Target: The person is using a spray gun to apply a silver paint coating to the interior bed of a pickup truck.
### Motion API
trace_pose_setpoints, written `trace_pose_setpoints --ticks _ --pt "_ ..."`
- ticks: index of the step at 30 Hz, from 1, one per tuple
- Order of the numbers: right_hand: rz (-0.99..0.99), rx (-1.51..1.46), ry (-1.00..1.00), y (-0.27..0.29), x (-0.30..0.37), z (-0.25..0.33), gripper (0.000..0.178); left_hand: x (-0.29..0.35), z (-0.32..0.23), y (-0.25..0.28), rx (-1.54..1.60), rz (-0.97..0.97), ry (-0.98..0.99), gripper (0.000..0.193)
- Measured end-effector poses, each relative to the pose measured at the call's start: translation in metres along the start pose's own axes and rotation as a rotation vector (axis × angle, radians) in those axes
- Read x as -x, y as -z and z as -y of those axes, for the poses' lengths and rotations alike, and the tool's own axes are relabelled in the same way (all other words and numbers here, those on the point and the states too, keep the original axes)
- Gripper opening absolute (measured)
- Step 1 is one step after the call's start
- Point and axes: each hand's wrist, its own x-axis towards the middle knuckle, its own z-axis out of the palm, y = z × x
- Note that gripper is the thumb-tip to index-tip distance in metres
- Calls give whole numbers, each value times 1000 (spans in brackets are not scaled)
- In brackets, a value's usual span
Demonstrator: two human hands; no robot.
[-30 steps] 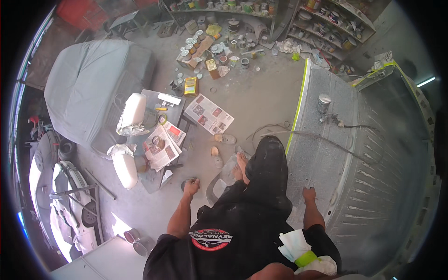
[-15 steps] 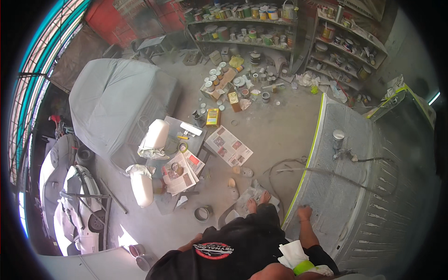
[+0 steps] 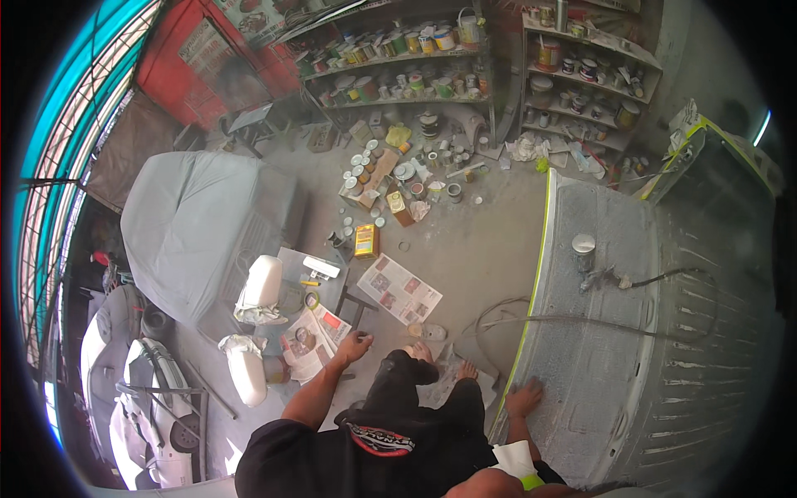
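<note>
My left hand (image 3: 355,344) hangs out to my left above the dusty floor, fingers loosely apart, holding nothing; it is over a spread newspaper (image 3: 311,339). My right hand (image 3: 525,397) lies flat on the near edge of a large grey primed vehicle panel (image 3: 606,357), fingers spread, by its yellow-green taped edge (image 3: 535,274). A spray gun with a metal cup (image 3: 585,253) rests on the panel farther away, its hose (image 3: 664,278) running right. My bare feet (image 3: 440,361) stand on paper beside the panel.
Several paint cans (image 3: 390,187) litter the floor before shelves of tins (image 3: 415,58). A grey primed car hood (image 3: 199,228) lies at left, with white mirror housings (image 3: 261,286) and another newspaper (image 3: 403,290) near it. White body parts (image 3: 141,398) lie at far left.
My view has lifted and shifted, showing more of the shelves. My right hand has moved onto the panel's edge, and my left hand has risen away from the floor.
</note>
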Motion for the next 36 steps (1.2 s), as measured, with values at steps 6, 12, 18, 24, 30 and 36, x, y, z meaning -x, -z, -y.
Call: trace_pose_setpoints --ticks 6,12,18,24,30,36 --pt "-329 -109 55 -41 15 12 76 -64 21 -69 -662 373 -54 69" --pt "-421 -137 -31 -40 10 17 75 -185 68 -117 -1086 751 -291 66" --pt "-508 21 -144 -68 -2 38 72 -327 112 -187 -989 715 -557 63" --pt "-537 104 -252 -82 1 46 71 -383 155 -159 -1004 894 -533 68" --pt "-617 117 -260 -88 3 48 65 -449 232 -127 -792 659 -445 69" --pt "-691 71 -290 -89 6 57 59 -496 251 -104 -800 763 -303 65"
